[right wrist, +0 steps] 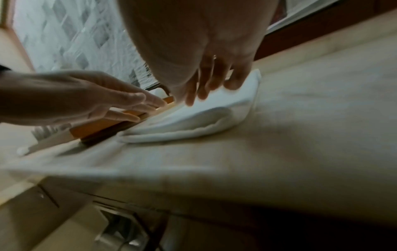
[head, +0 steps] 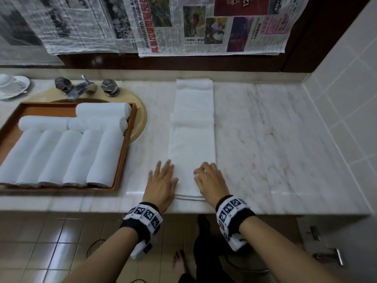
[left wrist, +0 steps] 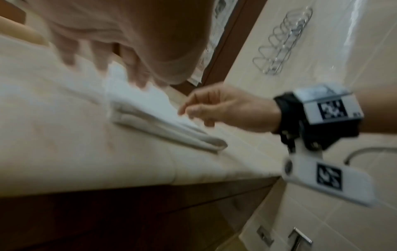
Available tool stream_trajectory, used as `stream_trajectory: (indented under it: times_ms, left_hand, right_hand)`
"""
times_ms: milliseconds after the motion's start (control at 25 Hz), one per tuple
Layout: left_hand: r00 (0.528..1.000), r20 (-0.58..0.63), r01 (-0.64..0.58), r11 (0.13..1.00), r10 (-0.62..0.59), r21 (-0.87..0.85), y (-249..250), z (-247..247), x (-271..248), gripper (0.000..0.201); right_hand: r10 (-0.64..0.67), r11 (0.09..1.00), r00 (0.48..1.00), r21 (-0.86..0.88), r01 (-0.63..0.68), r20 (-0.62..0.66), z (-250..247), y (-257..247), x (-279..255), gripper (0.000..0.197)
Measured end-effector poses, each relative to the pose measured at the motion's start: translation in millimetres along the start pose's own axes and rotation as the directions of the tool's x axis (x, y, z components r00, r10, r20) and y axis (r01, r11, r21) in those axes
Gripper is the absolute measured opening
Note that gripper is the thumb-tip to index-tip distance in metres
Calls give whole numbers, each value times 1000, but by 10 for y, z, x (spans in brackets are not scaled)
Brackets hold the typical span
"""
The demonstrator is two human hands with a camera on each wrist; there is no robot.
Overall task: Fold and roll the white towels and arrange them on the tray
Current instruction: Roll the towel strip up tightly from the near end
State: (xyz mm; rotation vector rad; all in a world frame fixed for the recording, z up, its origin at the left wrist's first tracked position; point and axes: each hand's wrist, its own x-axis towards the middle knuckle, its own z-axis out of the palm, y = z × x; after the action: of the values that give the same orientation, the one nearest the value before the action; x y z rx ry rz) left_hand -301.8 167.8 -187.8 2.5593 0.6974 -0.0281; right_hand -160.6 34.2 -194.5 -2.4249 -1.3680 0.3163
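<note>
— Wristbands [head: 232,209] nearest us, then both hands at the counter's front edge. Do we log a grip?

— Not that we can see. Our left hand [head: 162,181] lies flat with fingers spread, partly on the marble counter [head: 285,144] and partly on the left edge of the folded towel [head: 192,139]. Our right hand [head: 210,180] rests on the towel's near right part, fingers a little bent, tips on the cloth. Neither seems to have pinched anything up; the wrist views are blurred, so we note that with caution.

— Step in hand?

— Folding looks done: the towel runs as a long narrow strip away from us toward the back wall. We judge we are pressing the near end flat, about to start the roll.

— So the next move?

— Tuck the near hem over tightly with both hands, keep the edges square, and roll away from us.

— Farther out?

— To the left, the wooden tray [head: 125,139] over the sink holds eight rolled towels [head: 61,156]: five side by side in front, three lying crosswise behind. Bare tray shows at the back left. Beyond, the tap [head: 81,88] and newspaper [head: 204,25] on the wall.
</note>
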Motion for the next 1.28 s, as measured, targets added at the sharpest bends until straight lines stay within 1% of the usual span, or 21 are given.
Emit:
stream_trajectory:
  times_ms: [40,80,120,160,200,240,320,440,560,680,760,880,1000,1080,1160,1200,1280]
  left_hand:
    - [996,-37,-79,994,76,-79,-2,-27,-39,52]
    - [990,-34,-139,986,136,-91,-5,-31,-82,49]
    - [987,9,-159,985,160,-71,-11,-25,-107,45]
    - [985,70,-153,988,155,-37,-22,-19,-136,40]
    - [984,114,-135,991,135,-2,-30,-20,-157,36]
    - [986,125,-117,993,114,18,-43,-11,-166,34]
    - [991,91,-103,994,101,22,-65,9,-177,27]
    - [990,45,-134,991,133,24,-97,-2,-195,21]
    - [983,66,-173,985,172,4,-151,-46,-160,17]
    - [988,66,-136,989,139,-52,-152,-96,-68,13]
    - [996,59,-62,994,67,-88,-113,-138,-27,8]
    - [998,46,46,989,-40,-142,-99,-147,9,4]
    - [996,19,93,984,-92,-154,-66,-143,10,3]
    - [993,20,121,984,-119,-130,-39,-134,29,4]
    - [992,17,123,991,-122,-54,-2,-137,49,6]
    - [995,16,98,995,-98,0,14,-124,60,7]
    - [999,36,24,994,-28,104,39,-82,63,13]
  right_hand:
    - [-13,994,1000,110,12,11,17,2,-118,25]
    - [-15,985,998,174,4,56,26,11,-230,28]
    - [-20,982,994,188,0,108,33,51,-305,35]
    - [-27,985,990,173,2,139,27,87,-362,39]
    - [-26,989,989,151,4,147,5,110,-394,39]
    - [-20,991,990,132,1,141,-11,136,-410,34]
    - [-7,995,993,95,-5,120,-61,169,-440,21]
    - [50,994,996,91,-57,79,-86,218,-493,18]
    - [117,981,992,153,-122,42,-105,242,-521,17]
    - [190,958,981,212,-194,36,-130,262,-524,14]
    - [237,942,971,233,-239,38,-150,256,-507,9]
    - [255,945,966,201,-259,47,-161,246,-447,6]
    - [265,952,962,139,-272,65,-151,216,-381,8]
    - [261,962,963,62,-265,62,-116,204,-366,8]
    - [239,971,971,-15,-239,9,-87,187,-357,3]
    - [208,977,978,-36,-209,-26,-57,195,-367,11]
    - [137,989,991,-50,-136,2,-7,188,-379,30]
